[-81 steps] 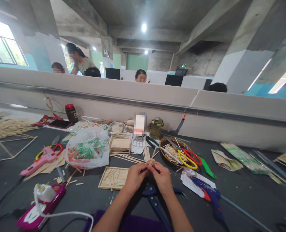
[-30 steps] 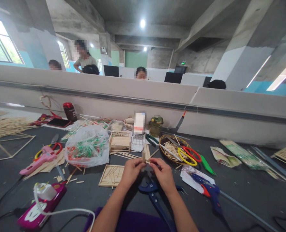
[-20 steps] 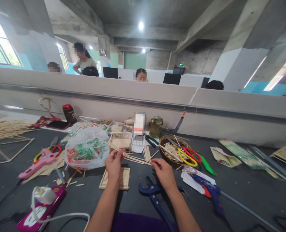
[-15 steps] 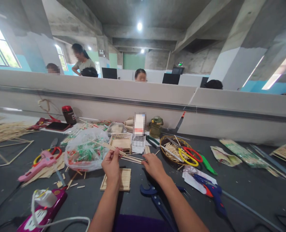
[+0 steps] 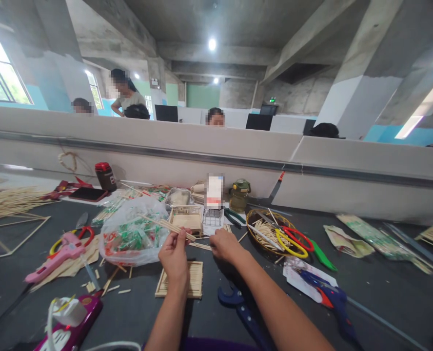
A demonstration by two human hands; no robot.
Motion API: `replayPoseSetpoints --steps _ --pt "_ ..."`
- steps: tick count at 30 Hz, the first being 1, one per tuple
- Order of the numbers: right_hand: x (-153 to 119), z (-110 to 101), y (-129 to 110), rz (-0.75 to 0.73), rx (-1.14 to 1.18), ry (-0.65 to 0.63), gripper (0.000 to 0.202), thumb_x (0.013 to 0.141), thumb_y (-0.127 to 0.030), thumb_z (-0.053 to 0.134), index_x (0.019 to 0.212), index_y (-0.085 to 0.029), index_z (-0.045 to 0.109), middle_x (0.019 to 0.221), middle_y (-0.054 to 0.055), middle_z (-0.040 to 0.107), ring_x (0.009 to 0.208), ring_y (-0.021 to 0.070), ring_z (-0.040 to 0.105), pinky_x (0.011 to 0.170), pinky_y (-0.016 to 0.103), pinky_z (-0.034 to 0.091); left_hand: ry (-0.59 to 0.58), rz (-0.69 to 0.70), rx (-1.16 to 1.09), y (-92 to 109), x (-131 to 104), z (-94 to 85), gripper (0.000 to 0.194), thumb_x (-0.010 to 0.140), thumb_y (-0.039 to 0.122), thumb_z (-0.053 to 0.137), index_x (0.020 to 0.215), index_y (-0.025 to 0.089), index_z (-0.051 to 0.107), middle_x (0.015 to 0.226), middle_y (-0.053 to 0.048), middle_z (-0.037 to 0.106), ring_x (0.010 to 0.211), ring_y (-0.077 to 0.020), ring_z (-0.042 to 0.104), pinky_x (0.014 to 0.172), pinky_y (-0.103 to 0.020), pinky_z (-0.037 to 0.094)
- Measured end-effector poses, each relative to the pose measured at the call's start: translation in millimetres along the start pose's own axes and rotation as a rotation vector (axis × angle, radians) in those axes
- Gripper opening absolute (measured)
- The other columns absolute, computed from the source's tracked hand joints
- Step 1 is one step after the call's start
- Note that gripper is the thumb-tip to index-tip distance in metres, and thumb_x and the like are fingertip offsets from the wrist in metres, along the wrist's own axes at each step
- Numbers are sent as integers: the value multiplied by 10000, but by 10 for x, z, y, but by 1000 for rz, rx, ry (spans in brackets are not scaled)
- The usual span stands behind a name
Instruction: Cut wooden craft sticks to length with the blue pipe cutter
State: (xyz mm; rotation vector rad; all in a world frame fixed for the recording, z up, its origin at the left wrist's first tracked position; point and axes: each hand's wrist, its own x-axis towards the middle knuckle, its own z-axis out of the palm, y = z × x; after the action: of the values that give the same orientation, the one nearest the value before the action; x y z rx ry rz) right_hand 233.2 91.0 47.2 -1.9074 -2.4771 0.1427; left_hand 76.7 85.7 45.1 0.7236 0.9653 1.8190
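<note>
Several thin wooden sticks (image 5: 169, 225) are pinched between the thumb and fingers of my left hand (image 5: 174, 253), pointing up to the left. My right hand (image 5: 228, 245) is closed just to the right, its fingertips at the ends of more wooden sticks (image 5: 201, 246); its grip is partly hidden. Below my left hand lies a small slatted wooden panel (image 5: 195, 279), partly covered by the wrist. Behind the hands stands a little wooden stick-built piece (image 5: 186, 222) with a railing. A dark blue pipe cutter (image 5: 244, 312) lies under my right forearm.
To the left are a plastic bag (image 5: 134, 234), a pink glue gun (image 5: 61, 256) and a purple power strip (image 5: 81, 317). On the right sit a basket of short sticks (image 5: 265, 234) with scissors (image 5: 293, 243) on it, and a blue glue gun (image 5: 329, 292). A low partition (image 5: 202, 141) runs behind.
My right hand has come closer to my left, and less of the sticks shows between them. The left hand keeps its sticks. The whole view has shifted slightly.
</note>
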Motion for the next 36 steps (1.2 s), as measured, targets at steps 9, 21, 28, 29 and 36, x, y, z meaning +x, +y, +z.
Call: replayPoseSetpoints --steps 9,21,28,29,36 --pt "232 132 -89 63 20 27 326 875 -211 499 1187 -236 588 1125 126 537 1063 243 522 819 320 419 -49 -172 -7 -50 28 -21 354 566 398 819 779 132 720 778 -52 731 704 -161 655 589 -228 509" --pt "128 178 -182 57 71 75 288 919 -202 428 1147 -219 602 1072 99 575 988 197 562 809 273 411 -76 -355 -10 -268 140 -60 411 433 362 877 743 125 750 743 -31 711 650 -107 597 624 -207 471" --pt "197 178 -257 103 79 85 312 933 -190 396 1188 -210 573 1072 118 562 1012 215 549 797 287 418 -52 -303 -46 -260 226 -68 408 418 353 879 717 116 735 697 -14 700 603 -96 585 601 -202 443" --pt "202 174 -250 116 78 84 307 936 -187 389 1174 -199 583 1066 123 563 1008 218 550 795 291 420 -60 -301 -44 -259 235 -70 410 424 353 878 727 116 736 701 -15 702 602 -96 586 600 -203 443" --pt "173 135 -188 99 82 64 262 926 -175 409 1050 -209 638 1082 103 550 1019 208 529 799 285 420 -59 -310 -79 -236 248 -52 395 433 330 883 728 116 731 719 -22 710 630 -102 607 623 -209 465"
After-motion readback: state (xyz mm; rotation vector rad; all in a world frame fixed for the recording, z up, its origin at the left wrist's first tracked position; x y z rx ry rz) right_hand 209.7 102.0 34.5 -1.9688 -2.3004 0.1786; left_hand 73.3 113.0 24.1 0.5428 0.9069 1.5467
